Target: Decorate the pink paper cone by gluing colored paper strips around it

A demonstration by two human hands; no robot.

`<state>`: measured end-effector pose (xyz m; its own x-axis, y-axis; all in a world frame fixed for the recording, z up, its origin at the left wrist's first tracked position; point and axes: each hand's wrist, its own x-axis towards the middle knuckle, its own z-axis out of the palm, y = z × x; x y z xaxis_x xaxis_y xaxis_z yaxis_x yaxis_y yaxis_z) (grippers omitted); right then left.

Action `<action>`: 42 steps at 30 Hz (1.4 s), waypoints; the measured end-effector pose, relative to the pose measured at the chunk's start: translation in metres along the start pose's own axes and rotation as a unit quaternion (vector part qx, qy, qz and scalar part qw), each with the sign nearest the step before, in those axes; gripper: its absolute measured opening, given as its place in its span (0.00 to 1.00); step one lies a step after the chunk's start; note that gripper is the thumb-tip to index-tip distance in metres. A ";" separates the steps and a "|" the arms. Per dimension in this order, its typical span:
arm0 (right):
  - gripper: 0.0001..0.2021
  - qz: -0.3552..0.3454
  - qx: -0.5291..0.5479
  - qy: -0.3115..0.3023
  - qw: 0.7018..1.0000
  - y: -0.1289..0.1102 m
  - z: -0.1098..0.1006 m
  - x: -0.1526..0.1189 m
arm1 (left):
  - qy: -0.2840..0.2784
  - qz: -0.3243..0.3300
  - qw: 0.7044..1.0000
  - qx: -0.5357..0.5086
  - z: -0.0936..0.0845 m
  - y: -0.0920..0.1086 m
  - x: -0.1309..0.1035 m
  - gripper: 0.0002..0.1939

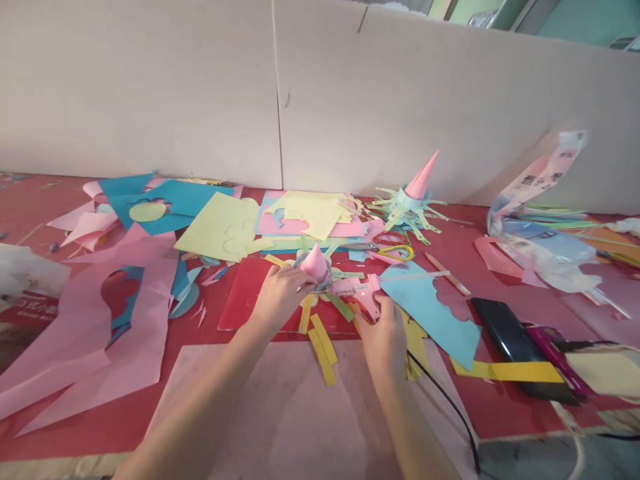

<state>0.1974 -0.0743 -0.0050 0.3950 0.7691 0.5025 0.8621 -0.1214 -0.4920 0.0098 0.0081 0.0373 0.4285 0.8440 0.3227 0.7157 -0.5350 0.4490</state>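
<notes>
My left hand [283, 293] has its fingers closed on the base of a paper craft with a pink cone [316, 264] and strips spreading around it. In my right hand [384, 335] is a pink glue gun [367, 295], held by its handle, with its nozzle pointing left at the craft's base and a clear stick out of its back. A black cord runs from it toward the lower right. Yellow paper strips [321, 348] lie just below the craft. The spot where nozzle and craft meet is too small to make out.
Scissors [395, 251] lie behind the glue gun. A second cone craft [420, 190] stands at the back. Cut pink paper [135, 333] covers the left. On the right are blue paper [435, 310], a pencil [447, 273], a black phone [515, 340] and a plastic bag [545, 247].
</notes>
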 end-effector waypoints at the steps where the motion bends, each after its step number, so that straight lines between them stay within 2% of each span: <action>1: 0.12 0.001 0.000 0.000 1.000 0.000 0.000 0.000 | 0.001 0.002 1.000 0.002 0.000 0.000 0.000 0.11; 21: 0.11 0.009 0.005 0.008 1.000 0.006 0.002 -0.001 | -0.002 0.024 0.999 0.026 0.004 0.002 -0.002 0.11; 34: 0.12 0.012 0.015 0.015 1.000 0.006 -0.002 0.000 | -0.016 0.010 0.999 0.029 0.003 0.002 -0.001 0.09; 42: 0.13 0.027 0.009 0.019 0.999 0.006 -0.001 0.000 | 0.011 0.054 0.997 0.048 0.010 -0.003 -0.003 0.08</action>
<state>0.2027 -0.0753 -0.0070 0.4531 0.7371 0.5013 0.8331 -0.1501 -0.5323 0.0118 0.0078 0.0270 0.4942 0.7797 0.3844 0.7161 -0.6159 0.3285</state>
